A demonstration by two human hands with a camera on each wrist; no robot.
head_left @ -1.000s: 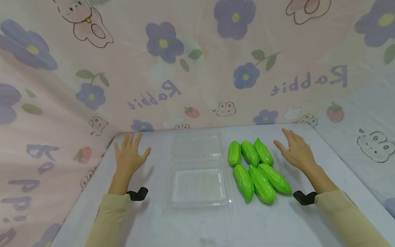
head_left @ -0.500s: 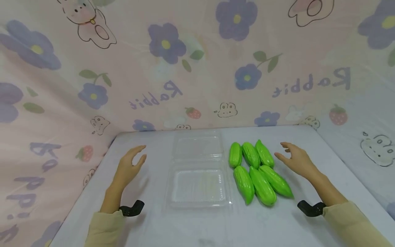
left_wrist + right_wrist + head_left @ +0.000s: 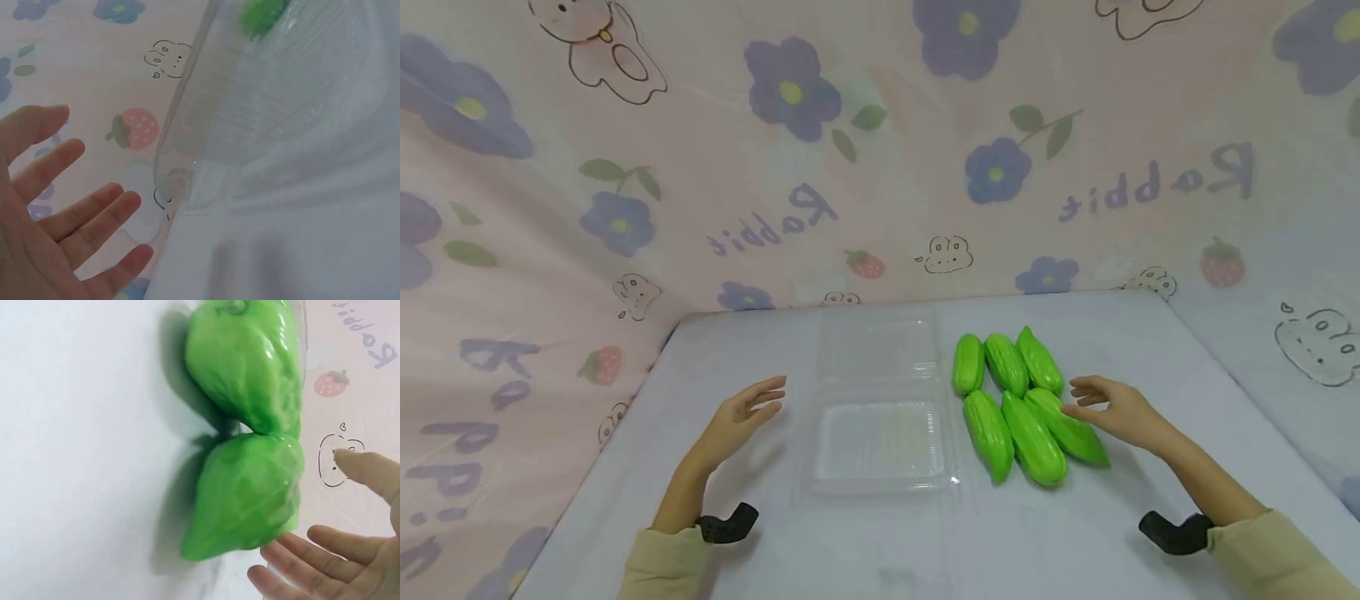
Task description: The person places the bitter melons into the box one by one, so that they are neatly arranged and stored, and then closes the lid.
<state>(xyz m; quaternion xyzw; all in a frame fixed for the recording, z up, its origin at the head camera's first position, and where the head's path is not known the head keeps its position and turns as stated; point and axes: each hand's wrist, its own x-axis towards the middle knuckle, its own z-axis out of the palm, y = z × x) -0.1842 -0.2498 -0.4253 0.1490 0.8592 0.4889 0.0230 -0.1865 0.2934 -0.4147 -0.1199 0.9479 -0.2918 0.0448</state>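
Several glossy green, ridged, pointed gourd-like vegetables lie in two rows right of a clear plastic clamshell box. My right hand hovers at the right-hand pieces, its fingertips overlapping the nearest vegetable in the head view. In the right wrist view its fingers are spread and hold nothing, close beside one vegetable. Left of the box, my left hand is held in the air with loosely bent fingers, holding nothing. The box lies unfolded, its lid half toward the back.
A white-covered table bears everything. Behind and at the sides hangs a pale pink cloth with flowers, strawberries and rabbits. A black wrist device sits at the left cuff, another black wrist device at the right.
Both hands have come nearer the middle and lower in the view: the left toward the box, the right toward the vegetables. Their spread fingers have relaxed. The box and vegetables stay put.
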